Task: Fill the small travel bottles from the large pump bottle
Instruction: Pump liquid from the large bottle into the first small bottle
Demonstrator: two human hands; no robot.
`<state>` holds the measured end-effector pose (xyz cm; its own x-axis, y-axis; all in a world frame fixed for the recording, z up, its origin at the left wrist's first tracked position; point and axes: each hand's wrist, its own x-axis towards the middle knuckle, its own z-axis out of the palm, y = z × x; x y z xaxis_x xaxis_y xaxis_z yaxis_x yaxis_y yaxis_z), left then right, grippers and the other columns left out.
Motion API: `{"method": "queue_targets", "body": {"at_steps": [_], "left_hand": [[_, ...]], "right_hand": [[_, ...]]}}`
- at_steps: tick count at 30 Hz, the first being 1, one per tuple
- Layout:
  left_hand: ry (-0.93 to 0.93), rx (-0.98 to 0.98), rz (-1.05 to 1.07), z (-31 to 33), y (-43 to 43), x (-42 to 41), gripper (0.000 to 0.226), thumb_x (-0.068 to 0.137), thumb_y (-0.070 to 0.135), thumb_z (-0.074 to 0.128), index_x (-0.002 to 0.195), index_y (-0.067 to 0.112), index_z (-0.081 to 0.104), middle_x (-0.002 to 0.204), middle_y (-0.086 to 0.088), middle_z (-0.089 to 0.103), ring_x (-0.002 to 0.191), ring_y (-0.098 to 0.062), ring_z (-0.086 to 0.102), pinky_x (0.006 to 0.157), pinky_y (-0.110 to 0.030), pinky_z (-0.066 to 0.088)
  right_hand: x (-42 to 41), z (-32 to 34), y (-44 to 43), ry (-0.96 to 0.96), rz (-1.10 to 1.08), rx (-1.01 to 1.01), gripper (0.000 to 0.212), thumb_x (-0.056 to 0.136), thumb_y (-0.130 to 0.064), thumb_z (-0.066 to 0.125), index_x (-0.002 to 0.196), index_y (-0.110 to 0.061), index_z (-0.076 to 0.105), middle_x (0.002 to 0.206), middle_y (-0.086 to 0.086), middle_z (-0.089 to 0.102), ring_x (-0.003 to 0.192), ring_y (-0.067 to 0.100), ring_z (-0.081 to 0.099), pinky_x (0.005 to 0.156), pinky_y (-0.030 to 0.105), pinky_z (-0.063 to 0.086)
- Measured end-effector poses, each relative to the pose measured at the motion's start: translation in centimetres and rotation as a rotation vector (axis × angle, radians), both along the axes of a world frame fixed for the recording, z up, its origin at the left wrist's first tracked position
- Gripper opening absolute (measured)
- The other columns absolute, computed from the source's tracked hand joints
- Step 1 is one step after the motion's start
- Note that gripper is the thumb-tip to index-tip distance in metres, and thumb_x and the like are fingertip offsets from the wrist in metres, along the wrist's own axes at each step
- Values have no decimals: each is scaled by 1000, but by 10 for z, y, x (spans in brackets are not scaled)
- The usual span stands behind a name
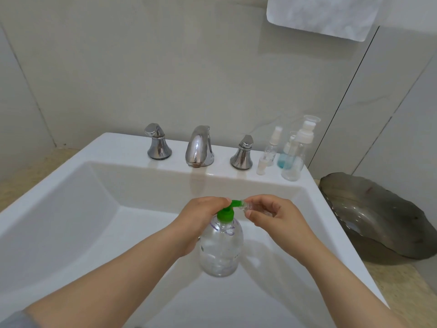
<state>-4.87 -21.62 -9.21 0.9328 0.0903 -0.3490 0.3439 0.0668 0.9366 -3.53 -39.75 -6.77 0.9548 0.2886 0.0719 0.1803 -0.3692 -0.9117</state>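
A large clear pump bottle with a green pump head is held over the white sink basin. My left hand wraps its shoulder, fingers on top of the pump. My right hand holds a small clear travel bottle on its side, its mouth against the green spout. Several other small travel bottles stand on the sink's back right ledge: a spray bottle, a tiny vial, one with blue liquid, and a taller pump-top bottle.
A chrome faucet with two handles stands at the sink's back ledge. A dark glass dish lies on the counter to the right. A white towel hangs on the wall above.
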Motion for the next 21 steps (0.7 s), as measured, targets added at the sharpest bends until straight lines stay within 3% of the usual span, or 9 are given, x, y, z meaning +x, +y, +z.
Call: {"method": "queue_targets", "body": {"at_steps": [7,12,18,21], "left_hand": [[-8,20,16,1,-1,-1,28,92,40,68,100,15,79,113,-10,75,105,-28,67,85,-36,47],[-2,-15,-40,6,1,-2,38,66,51,65,87,26,84,109,-2,78,117,-27,67,111,-46,45],[4,-25,-90,6,2,0,51,60,54,66,99,25,82,110,3,78,121,-22,64,118,-48,36],[4,-21,-91,7,1,-1,50,60,62,66,92,28,83,111,4,78,119,-19,64,118,-48,35]], "right_hand": [[1,0,0,5,-1,-12,16,87,-13,69,90,-27,74,87,-14,74,85,-2,65,78,18,50],[1,2,0,-6,-15,19,14,87,-14,69,93,-26,74,89,-13,74,86,0,66,77,19,48],[2,2,1,-17,-14,25,16,87,-13,69,92,-27,74,90,-13,74,89,2,66,79,20,48],[2,2,1,-22,-16,19,16,87,-13,69,94,-27,73,93,-12,74,93,4,67,83,23,51]]}}
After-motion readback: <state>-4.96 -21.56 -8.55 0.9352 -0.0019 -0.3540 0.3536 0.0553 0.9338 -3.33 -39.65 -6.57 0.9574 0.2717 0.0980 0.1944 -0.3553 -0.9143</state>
